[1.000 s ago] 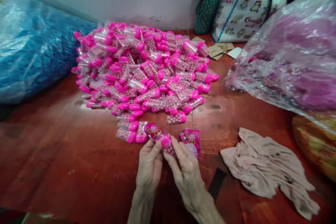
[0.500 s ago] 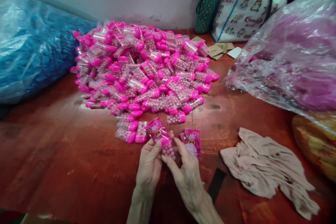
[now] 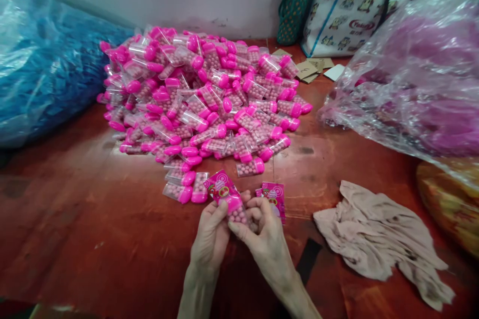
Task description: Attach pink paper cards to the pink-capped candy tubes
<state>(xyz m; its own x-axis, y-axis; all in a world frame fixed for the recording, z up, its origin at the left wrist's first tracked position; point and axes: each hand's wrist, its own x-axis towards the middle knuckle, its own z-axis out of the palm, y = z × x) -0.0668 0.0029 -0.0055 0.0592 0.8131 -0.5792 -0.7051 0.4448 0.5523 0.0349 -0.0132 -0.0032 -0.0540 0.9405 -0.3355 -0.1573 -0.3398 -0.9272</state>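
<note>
Between both hands is a clear candy container [image 3: 238,216] with a pink cap and round pink candies inside. A pink printed wrapper [image 3: 221,185] sits at its cap end; how far it covers the cap is hidden. My left hand [image 3: 210,232] pinches the wrapper and cap end, thumb on top. With thumb and bent fingers, my right hand [image 3: 265,234] grips the container's lower end. Just beyond my right fingers, more printed wrappers [image 3: 276,197] lie flat on the table. A large heap of filled containers [image 3: 202,99] spreads out ahead of my hands.
On the left bulges a clear bag of blue pieces [image 3: 48,70]; a clear bag with pink contents [image 3: 419,79] is on the right. A crumpled cloth [image 3: 377,234] lies right of my hands. Cardboard pieces [image 3: 312,69] and a white tote bag [image 3: 344,15] are at the back.
Both hands have stayed in nearly the same place, still holding the container and wrapper. My right fingers have curled slightly more around the container's lower end. The view has shifted slightly.
</note>
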